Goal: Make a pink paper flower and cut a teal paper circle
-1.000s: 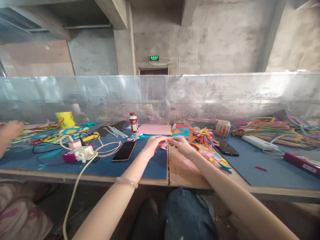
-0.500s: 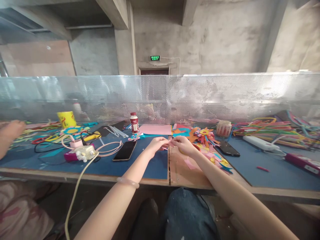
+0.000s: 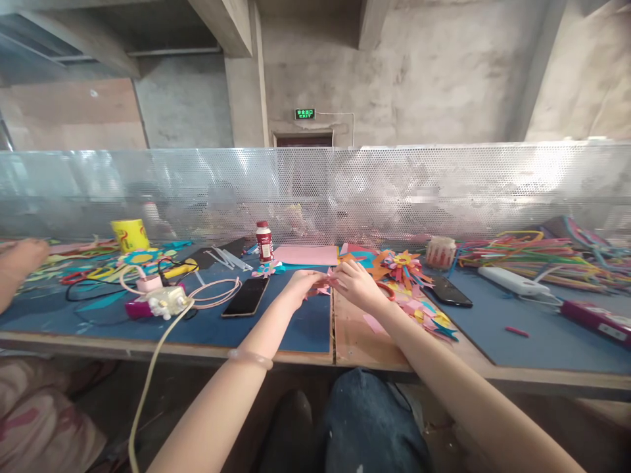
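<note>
My left hand (image 3: 300, 286) and my right hand (image 3: 355, 282) meet over the middle of the table, fingers pinched on a small pink paper piece (image 3: 323, 287) held between them. A bracelet circles my left wrist. Just beyond my right hand lies a heap of coloured paper flowers (image 3: 401, 265) and pink and yellow scraps (image 3: 424, 314). A pink paper sheet (image 3: 305, 255) lies flat behind my hands, and a small red-capped bottle (image 3: 265, 242) stands to its left.
A black phone (image 3: 245, 297) lies left of my hands, another phone (image 3: 448, 291) to the right. Glue gun, cables and a yellow cup (image 3: 129, 234) sit at left, where another person's hand (image 3: 22, 256) rests. Coloured strips (image 3: 537, 253) pile up at right. A perforated metal screen (image 3: 315, 190) backs the table.
My hands stayed together over the pink piece; my right hand shifted slightly left and its fingers turned over the paper. The other person's hand at left barely moved.
</note>
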`<state>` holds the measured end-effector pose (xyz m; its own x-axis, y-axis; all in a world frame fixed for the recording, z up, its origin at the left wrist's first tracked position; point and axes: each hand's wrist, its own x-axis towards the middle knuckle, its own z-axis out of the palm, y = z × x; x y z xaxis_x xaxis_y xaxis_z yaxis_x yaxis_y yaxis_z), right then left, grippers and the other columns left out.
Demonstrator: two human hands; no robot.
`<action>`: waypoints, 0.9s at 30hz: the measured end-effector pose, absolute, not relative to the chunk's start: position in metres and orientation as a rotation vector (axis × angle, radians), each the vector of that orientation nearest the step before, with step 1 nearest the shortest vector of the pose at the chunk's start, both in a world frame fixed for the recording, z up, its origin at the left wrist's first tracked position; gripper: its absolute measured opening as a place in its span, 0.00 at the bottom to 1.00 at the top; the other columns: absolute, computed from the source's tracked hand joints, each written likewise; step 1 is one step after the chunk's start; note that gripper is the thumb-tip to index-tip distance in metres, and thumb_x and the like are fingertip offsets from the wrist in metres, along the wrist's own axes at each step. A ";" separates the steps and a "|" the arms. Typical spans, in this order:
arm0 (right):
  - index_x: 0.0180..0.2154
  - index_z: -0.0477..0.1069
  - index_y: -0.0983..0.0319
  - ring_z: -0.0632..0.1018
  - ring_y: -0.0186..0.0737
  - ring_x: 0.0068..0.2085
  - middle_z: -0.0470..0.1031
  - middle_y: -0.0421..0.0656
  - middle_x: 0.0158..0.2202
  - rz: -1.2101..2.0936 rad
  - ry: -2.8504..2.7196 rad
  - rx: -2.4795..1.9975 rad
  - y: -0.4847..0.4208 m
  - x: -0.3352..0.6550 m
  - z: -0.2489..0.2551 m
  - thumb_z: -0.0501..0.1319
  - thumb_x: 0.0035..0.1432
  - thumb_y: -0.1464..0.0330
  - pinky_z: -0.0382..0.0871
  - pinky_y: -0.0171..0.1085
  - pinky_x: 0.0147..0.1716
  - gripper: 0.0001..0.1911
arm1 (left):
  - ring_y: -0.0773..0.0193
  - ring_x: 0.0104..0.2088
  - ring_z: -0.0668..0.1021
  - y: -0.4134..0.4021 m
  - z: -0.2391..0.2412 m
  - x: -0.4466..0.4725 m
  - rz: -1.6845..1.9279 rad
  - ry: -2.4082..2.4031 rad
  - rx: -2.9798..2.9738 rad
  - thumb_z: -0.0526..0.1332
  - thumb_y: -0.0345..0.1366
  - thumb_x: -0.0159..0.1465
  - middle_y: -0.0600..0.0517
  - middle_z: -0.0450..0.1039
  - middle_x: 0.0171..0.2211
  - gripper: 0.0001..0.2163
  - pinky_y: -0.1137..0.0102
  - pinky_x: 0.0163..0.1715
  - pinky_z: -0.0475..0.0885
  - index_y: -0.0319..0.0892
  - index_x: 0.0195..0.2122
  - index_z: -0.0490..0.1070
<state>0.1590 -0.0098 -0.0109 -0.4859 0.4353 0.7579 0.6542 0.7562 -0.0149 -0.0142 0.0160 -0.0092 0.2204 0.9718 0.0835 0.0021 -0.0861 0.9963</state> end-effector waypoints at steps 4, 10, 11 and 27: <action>0.33 0.72 0.60 0.67 0.45 0.41 0.71 0.48 0.36 -0.373 -2.162 -0.816 -0.010 0.158 -0.012 0.54 0.60 0.66 0.59 0.42 0.42 0.09 | 0.60 0.34 0.77 0.013 -0.008 -0.014 1.104 1.000 1.376 0.67 0.40 0.45 0.46 0.77 0.28 0.11 0.73 0.27 0.64 0.38 0.27 0.75; 0.34 0.70 0.61 0.68 0.43 0.41 0.68 0.47 0.37 -0.166 -1.990 -0.832 -0.001 0.154 -0.017 0.55 0.59 0.67 0.62 0.42 0.43 0.07 | 0.60 0.36 0.77 0.008 -0.006 -0.013 1.098 0.952 1.376 0.67 0.40 0.45 0.46 0.78 0.31 0.12 0.73 0.29 0.65 0.38 0.28 0.75; 0.34 0.70 0.62 0.68 0.42 0.41 0.68 0.47 0.37 -0.111 -1.950 -0.837 0.000 0.154 -0.018 0.55 0.59 0.66 0.63 0.41 0.42 0.07 | 0.60 0.36 0.77 0.008 -0.006 -0.013 1.095 0.940 1.374 0.67 0.40 0.45 0.46 0.78 0.32 0.12 0.72 0.30 0.65 0.38 0.28 0.75; 0.31 0.67 0.63 0.74 0.36 0.31 0.74 0.42 0.29 0.645 -1.600 -0.836 0.008 0.152 -0.023 0.60 0.50 0.60 0.64 0.34 0.30 0.12 | 0.59 0.39 0.77 0.008 -0.005 -0.011 1.082 0.858 1.388 0.69 0.39 0.45 0.45 0.77 0.34 0.13 0.72 0.32 0.67 0.38 0.30 0.75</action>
<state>0.1517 0.0078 -0.0230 -0.0843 0.8040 0.5887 0.1708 0.5937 -0.7864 -0.0113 0.0082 -0.0048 0.3145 0.9398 0.1336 -0.0837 -0.1128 0.9901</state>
